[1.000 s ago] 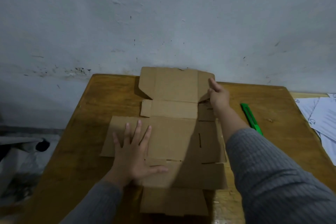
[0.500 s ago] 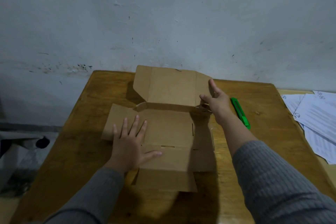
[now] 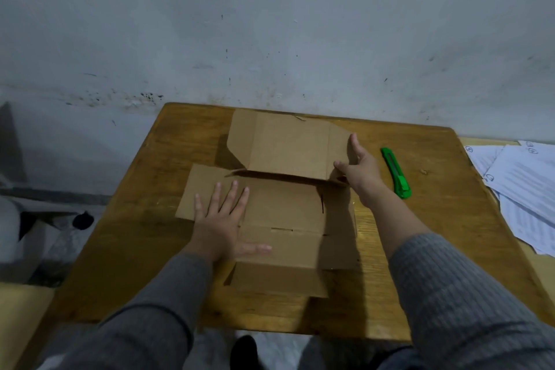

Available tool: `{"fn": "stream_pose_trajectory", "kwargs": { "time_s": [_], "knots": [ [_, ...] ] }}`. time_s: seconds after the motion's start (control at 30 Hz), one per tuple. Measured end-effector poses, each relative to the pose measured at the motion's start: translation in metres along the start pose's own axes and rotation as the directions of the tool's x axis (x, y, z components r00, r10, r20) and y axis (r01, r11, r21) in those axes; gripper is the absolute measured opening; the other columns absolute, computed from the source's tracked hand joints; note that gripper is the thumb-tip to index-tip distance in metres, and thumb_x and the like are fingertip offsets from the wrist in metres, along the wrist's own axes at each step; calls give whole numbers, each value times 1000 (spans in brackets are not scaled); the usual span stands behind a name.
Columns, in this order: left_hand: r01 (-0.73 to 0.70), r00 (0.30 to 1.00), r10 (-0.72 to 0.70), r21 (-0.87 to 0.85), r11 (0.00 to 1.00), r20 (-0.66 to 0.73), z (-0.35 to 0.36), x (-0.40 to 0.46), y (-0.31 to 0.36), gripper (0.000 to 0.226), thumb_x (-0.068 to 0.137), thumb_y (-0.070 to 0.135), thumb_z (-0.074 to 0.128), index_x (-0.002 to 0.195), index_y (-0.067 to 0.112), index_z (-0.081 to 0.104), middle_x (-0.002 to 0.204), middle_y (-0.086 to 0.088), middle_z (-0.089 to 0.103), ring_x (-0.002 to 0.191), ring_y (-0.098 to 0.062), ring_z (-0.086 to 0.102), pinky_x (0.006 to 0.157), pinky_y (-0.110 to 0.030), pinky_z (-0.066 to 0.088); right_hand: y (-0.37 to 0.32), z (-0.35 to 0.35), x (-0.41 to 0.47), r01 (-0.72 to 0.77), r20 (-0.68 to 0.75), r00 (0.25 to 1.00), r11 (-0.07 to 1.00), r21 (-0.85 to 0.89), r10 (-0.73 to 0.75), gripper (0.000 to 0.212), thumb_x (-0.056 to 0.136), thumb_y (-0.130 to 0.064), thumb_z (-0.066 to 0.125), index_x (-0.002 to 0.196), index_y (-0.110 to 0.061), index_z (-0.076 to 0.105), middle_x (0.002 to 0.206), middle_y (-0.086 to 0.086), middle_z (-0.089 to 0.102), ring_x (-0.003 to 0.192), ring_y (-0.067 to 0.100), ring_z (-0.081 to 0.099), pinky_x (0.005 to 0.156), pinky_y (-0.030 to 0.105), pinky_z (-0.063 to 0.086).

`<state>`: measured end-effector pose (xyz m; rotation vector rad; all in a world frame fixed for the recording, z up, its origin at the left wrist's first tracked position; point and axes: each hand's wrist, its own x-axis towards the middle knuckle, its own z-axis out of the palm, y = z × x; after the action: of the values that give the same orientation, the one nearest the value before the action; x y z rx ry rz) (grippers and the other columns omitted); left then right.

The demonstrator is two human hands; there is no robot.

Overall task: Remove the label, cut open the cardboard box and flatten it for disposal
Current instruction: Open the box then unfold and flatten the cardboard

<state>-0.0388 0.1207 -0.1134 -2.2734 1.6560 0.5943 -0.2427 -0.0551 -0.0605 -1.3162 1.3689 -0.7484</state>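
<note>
i see the opened brown cardboard box [image 3: 285,210] on the wooden table [image 3: 435,219], the green plastic utility knife [image 3: 395,173] right of it, white paper sheets [image 3: 522,189] further right.

White printed paper sheets [image 3: 522,189] running off the right edge, print too small to read. Left hand [image 3: 220,224] hiding part of the flattened brown cardboard box [image 3: 285,210]; right hand [image 3: 359,170] covering its far-right flap corner.
</note>
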Motion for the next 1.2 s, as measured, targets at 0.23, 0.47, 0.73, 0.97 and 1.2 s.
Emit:
{"fn": "stream_pose_trajectory", "kwargs": {
  "time_s": [0.23, 0.47, 0.73, 0.97, 1.2],
  "knots": [
    [34, 985, -25, 52, 998, -169, 2, -23, 4, 134, 50, 102, 21, 147, 21, -27, 153, -6, -34, 140, -33, -31, 103, -67, -19, 1, 4, -7, 49, -30, 998, 975, -215, -57, 80, 89, -2, 57, 150, -34, 16, 153, 5, 30, 138, 27, 32, 109, 42, 37],
    [167, 986, -166, -73, 983, 16, 12, -32, 2, 143, 43, 104, 19, 142, 16, -35, 151, -6, -39, 139, -38, -32, 103, -71, -14, 15, 1, -22, 56, -21, 998, 956, -288, -64, 84, 89, -4, 59, 150, -34, 11, 155, 3, 25, 141, 26, 28, 111, 41, 31],
    [152, 988, -153, -108, 982, -1, 11, -21, 3, 144, 43, 104, 22, 143, 16, -34, 151, -5, -39, 138, -38, -33, 102, -71, -15, 7, -11, -17, 175, 11, 982, 903, -391, -186, 85, 91, -11, 58, 147, -45, 6, 152, 4, 35, 135, 29, 38, 104, 48, 39],
    [128, 990, -137, -184, 975, -34, 5, -2, 7, 148, 38, 105, 21, 142, 17, -35, 149, -2, -42, 136, -34, -37, 102, -69, -20, -10, -25, -6, 239, -241, 919, 927, -288, -311, 27, 92, -11, 57, 116, -22, 63, 101, 2, 64, 95, 18, 60, 75, 31, 50],
    [130, 988, -145, -219, 967, -52, -3, 13, 9, 151, 35, 106, 20, 142, 15, -35, 149, -2, -42, 136, -34, -37, 102, -71, -19, 14, -30, -8, 263, -233, 913, 920, -291, -335, 13, 88, -3, 60, 95, -13, 66, 105, 1, 70, 99, 12, 63, 88, 32, 54]
  ]
}}
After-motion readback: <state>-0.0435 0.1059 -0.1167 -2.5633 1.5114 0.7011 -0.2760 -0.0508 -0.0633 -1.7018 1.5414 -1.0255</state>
